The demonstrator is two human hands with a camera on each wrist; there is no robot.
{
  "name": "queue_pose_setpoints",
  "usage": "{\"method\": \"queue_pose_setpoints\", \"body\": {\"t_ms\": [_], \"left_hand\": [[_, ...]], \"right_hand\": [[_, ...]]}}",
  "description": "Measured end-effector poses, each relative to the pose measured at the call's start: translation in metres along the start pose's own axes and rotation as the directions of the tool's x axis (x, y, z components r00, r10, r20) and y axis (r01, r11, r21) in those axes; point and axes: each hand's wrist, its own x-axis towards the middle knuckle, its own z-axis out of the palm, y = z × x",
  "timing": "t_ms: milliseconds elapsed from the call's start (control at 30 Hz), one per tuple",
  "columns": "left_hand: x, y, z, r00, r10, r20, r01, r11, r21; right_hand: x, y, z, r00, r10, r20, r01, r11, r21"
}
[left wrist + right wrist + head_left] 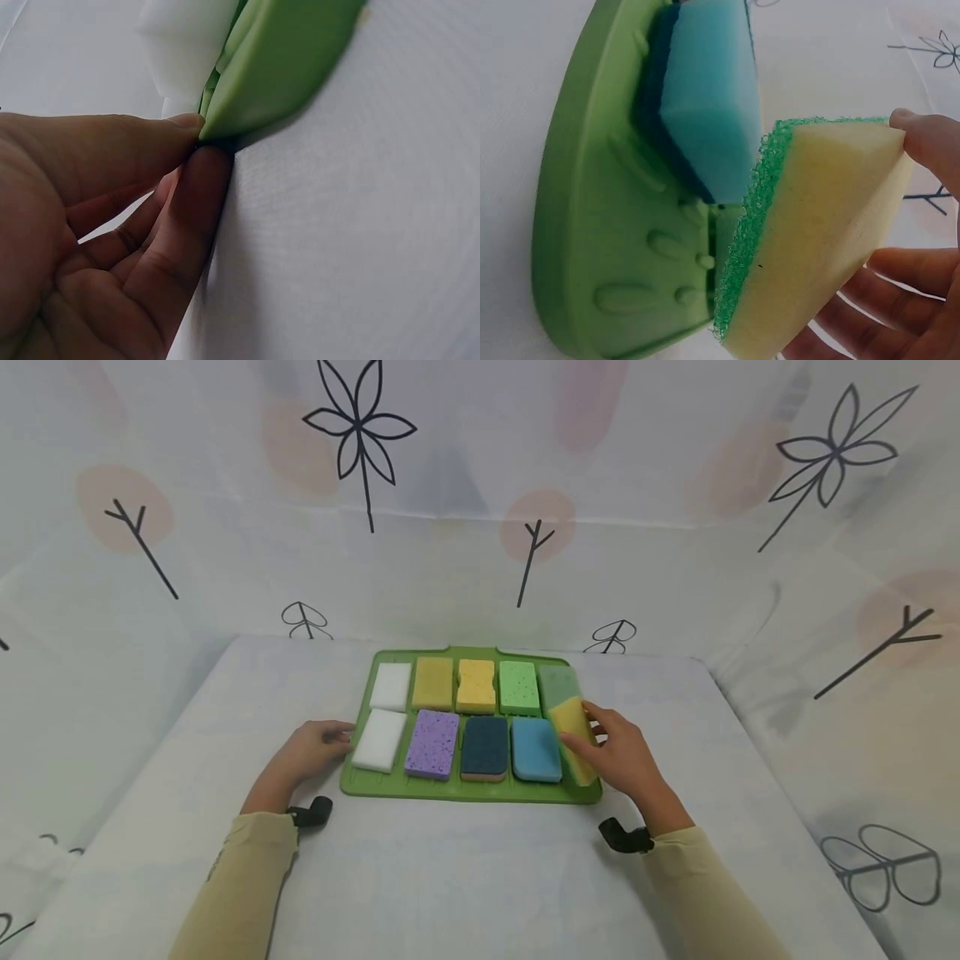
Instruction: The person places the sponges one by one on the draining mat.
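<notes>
A yellow sponge with a green scouring side [817, 225] is held in my right hand [618, 752], thumb on one side and fingers on the other. It is tilted over the near right corner of a green tray [480, 789]. My left hand [311, 750] pinches the tray's left edge between thumb and fingertips, as the left wrist view shows. Beside the held sponge, a blue sponge [536, 750] lies in the tray's front row. Behind it, a pale green sponge [558, 683] is partly covered by the yellow one in the head view.
The front row also has a white sponge [380, 741], a purple sponge [432, 744] and a dark blue one [484, 746]. Several more, white, yellow and light green [518, 687], fill the back row. A white cloth [465, 877] covers the table, with a patterned cloth wall behind.
</notes>
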Motion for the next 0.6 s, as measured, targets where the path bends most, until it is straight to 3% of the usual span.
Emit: {"method": "queue_pose_setpoints", "body": {"t_ms": [367, 600], "left_hand": [[-0.002, 0.000, 0.000, 1.000, 0.020, -0.004, -0.020, 1.000, 0.000], [-0.002, 0.000, -0.001, 1.000, 0.018, -0.005, -0.018, 1.000, 0.003]], "right_hand": [[0.002, 0.014, 0.004, 0.997, 0.076, 0.026, -0.075, 0.996, -0.038], [0.005, 0.024, 0.011, 0.994, 0.106, 0.031, -0.102, 0.987, -0.126]]}}
